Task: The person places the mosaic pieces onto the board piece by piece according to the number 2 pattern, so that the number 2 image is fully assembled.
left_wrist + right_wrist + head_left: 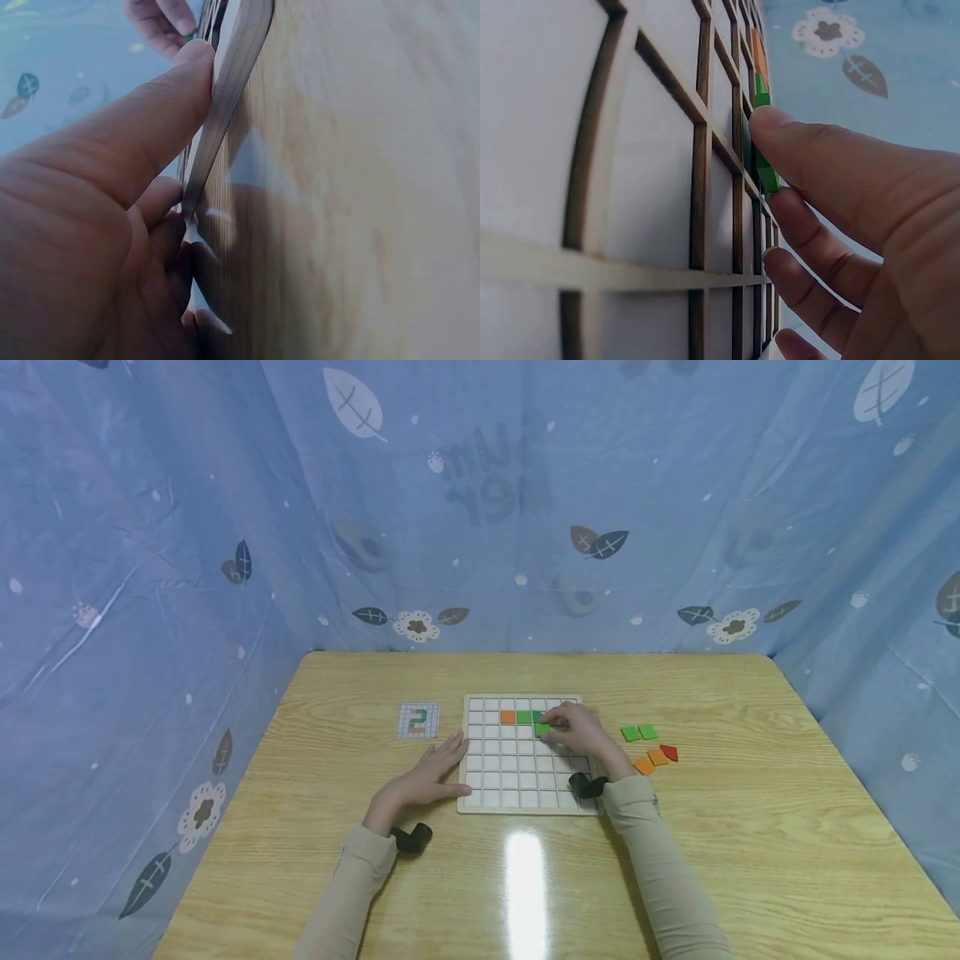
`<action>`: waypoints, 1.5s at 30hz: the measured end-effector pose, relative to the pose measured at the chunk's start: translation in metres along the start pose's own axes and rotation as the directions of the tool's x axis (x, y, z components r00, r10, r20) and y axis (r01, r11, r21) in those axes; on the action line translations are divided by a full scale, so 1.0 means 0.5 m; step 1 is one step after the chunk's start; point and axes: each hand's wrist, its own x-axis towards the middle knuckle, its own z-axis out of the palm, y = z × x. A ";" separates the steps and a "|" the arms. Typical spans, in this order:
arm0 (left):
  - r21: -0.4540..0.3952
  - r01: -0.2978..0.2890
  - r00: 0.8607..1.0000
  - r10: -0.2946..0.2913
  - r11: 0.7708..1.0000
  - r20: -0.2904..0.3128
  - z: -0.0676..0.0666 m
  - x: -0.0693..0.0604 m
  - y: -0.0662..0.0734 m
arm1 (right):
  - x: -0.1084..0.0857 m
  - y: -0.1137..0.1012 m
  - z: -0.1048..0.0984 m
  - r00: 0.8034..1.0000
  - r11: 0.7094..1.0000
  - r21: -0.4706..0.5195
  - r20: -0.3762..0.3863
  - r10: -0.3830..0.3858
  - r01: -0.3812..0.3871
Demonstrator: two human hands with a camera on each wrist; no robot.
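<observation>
A white gridded board (501, 773) with a wooden frame lies on the table. My left hand (422, 779) rests against its left edge, thumb and fingertips touching the frame, as the left wrist view also shows. Over the upper right of the grid, my right hand (581, 731) pinches a green square tile (767, 177) between thumb and index finger. That tile is tilted over the cells, partly covered by the thumb. In the second row sit an orange tile (507, 717) and a green tile (523, 717). Beside them a darker green tile (537, 716) shows partly behind the fingers.
Left of the board lies a small pattern card (417, 721) with a coloured grid figure. To the right are two green tiles (639, 732), two orange tiles (651, 762) and a red pointed piece (670, 752). Blue patterned curtains (517, 552) stand around the table.
</observation>
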 end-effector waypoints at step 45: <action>-0.003 0.015 1.000 -0.015 1.000 0.001 0.000 0.001 -0.002 | -0.023 0.009 -0.016 0.999 1.000 -0.015 -0.036 -0.002 0.002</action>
